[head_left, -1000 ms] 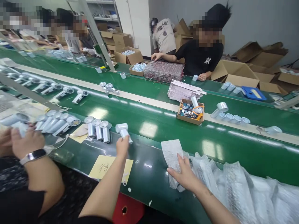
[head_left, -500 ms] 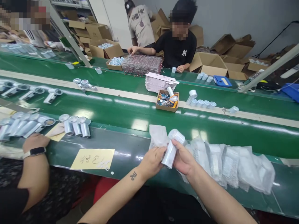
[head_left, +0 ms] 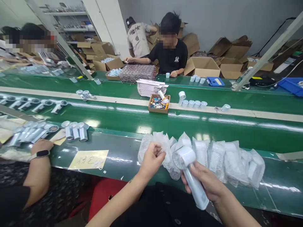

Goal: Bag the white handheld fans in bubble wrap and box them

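My right hand point(head_left: 205, 178) is wrapped round the handle of a pale blue, hair-dryer-shaped handheld device point(head_left: 188, 157), its round head up and its handle slanting down toward me. My left hand point(head_left: 152, 157) is off the device, fingers loosely curled and thumb apart, with nothing visible in it. Just behind those fingers lies a translucent bubble-wrap bag point(head_left: 145, 146); whether they touch it I cannot tell. To the right, several wrapped packages point(head_left: 217, 157) lie in a row along the bench.
A yellow handwritten paper point(head_left: 88, 159) lies left of me. Beyond it stand several unwrapped devices point(head_left: 76, 130), near a neighbour's hand point(head_left: 42, 145). Across the green conveyor point(head_left: 118, 118) sit a small parts box point(head_left: 158, 108) and a paper stack point(head_left: 151, 87). A person in black point(head_left: 169, 52) sits opposite.
My left hand has let go of the device and moved to the bubble-wrap bag. My right hand has brought the device lower and closer, turning its head. The view has shifted slightly.
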Demonstrator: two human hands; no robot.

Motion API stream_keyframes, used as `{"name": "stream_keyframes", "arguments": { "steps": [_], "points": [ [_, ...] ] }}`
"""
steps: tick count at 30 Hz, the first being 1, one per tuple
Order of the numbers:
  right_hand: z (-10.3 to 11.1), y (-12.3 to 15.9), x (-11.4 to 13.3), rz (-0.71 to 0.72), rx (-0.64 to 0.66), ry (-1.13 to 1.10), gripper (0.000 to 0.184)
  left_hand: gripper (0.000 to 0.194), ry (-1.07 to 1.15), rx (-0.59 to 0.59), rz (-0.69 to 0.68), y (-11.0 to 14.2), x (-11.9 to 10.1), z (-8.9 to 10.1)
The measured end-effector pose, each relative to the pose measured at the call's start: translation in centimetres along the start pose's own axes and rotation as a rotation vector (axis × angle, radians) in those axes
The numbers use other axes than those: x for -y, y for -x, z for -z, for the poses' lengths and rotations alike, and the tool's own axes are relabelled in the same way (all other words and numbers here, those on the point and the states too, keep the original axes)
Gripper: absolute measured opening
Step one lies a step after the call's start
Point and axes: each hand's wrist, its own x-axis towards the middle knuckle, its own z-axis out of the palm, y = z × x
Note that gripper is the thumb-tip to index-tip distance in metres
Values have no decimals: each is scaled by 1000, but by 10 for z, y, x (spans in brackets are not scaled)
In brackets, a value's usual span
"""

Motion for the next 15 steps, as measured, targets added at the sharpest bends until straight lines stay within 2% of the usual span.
{"name": "stream_keyframes", "arguments": {
  "steps": [2, 4, 7, 10, 12, 15],
  "points": [
    [5, 10, -5, 30, 30, -73, 44, 23, 108, 76, 92, 4, -3, -12],
    [9, 14, -6, 66, 55, -142, 47, 18, 105, 122, 112, 10, -8, -21],
    [15, 14, -6, 51, 139, -183, 56, 12, -2, 187, 24, 20, -14, -27],
    [19, 10, -7, -37, 232, -150, 57, 9, -19, 357, -7, 26, -14, -27],
    [21, 8, -8, -61, 226, -106, 49, 13, 71, 382, 125, 25, -9, -25],
    [24, 9, -11, -40, 135, -39, 42, 27, 345, 197, 416, 18, -2, -23]
  ]
}}
